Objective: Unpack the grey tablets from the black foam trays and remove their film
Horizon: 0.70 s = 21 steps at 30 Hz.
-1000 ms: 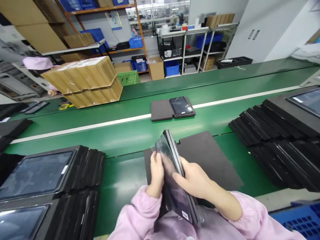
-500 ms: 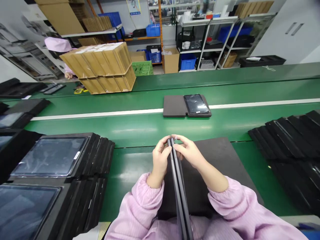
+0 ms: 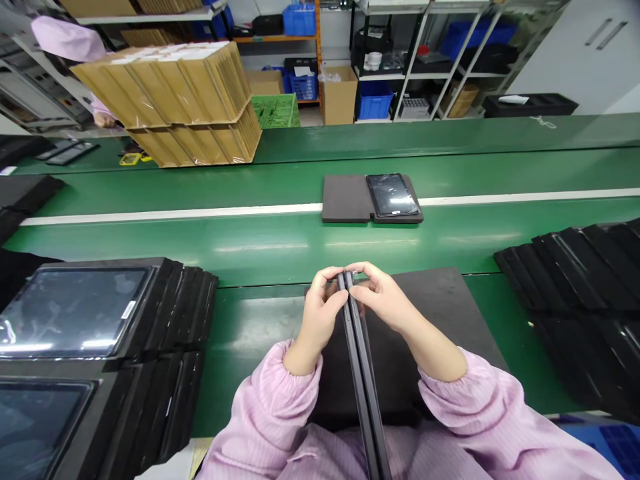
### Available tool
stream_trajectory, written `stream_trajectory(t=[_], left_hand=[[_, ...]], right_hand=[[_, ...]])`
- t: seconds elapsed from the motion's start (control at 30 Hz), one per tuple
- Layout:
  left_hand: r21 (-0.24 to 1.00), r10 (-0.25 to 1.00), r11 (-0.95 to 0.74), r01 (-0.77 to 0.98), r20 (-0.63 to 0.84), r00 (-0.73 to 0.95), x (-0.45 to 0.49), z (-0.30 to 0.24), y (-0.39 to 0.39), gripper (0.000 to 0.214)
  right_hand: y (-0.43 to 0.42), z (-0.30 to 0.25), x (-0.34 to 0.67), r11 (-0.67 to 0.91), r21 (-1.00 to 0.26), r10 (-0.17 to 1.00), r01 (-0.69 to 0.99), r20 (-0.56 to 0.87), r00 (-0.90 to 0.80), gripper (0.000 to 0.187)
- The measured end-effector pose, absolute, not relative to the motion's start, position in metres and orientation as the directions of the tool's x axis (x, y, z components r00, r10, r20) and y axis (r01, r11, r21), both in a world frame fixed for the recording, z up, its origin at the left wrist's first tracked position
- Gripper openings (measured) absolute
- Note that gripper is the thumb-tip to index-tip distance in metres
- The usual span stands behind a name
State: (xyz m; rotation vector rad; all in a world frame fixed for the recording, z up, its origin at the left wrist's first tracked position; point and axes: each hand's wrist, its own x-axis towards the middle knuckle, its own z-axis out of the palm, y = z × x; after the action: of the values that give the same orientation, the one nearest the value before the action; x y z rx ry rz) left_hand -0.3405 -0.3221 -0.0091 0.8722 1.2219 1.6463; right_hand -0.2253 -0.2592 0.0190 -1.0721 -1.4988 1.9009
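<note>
Two thin dark tablets stand on edge side by side in front of me, their long narrow edges turned up. My left hand is closed around the far end of the left tablet, thumb against its edge. Closed at the far end of the right tablet is my right hand, its thumb on the edge too. The two slabs lie almost against each other, and their screens are turned out of sight. Beneath them is a dark flat mat on the green bench.
Black foam trays are stacked at the left, with tablets on top. More black trays lie at the right. An open foam holder with a tablet sits ahead. Cardboard dividers and a person are beyond.
The view has dipped and shifted slightly, so the background sits higher. Both hands keep their hold on the two tablets, nearly unmoved.
</note>
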Motion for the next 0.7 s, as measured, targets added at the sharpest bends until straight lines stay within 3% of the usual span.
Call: stream_trajectory(t=[0.27, 0.43, 0.7], left_hand=[[0.966, 0.943, -0.128, -0.225, 0.049, -0.328, -0.346, -0.013, -0.323, 0.029], [0.931, 0.972, -0.177, -0.318, 0.114, -0.208, -0.349, -0.019, -0.326, 0.047], [0.952, 0.97, -0.182, -0.245, 0.133, -0.203, -0.348, -0.019, -0.324, 0.048]], right_hand=[[-0.258, 0.018, -0.222, -0.264, -0.959, 0.74, 0.107, -0.272, -0.615, 0.028], [-0.257, 0.019, -0.215, -0.27, -0.96, 0.686, 0.074, -0.246, -0.684, 0.046], [-0.256, 0.016, -0.212, -0.264, -0.962, 0.692, 0.067, -0.237, -0.682, 0.048]])
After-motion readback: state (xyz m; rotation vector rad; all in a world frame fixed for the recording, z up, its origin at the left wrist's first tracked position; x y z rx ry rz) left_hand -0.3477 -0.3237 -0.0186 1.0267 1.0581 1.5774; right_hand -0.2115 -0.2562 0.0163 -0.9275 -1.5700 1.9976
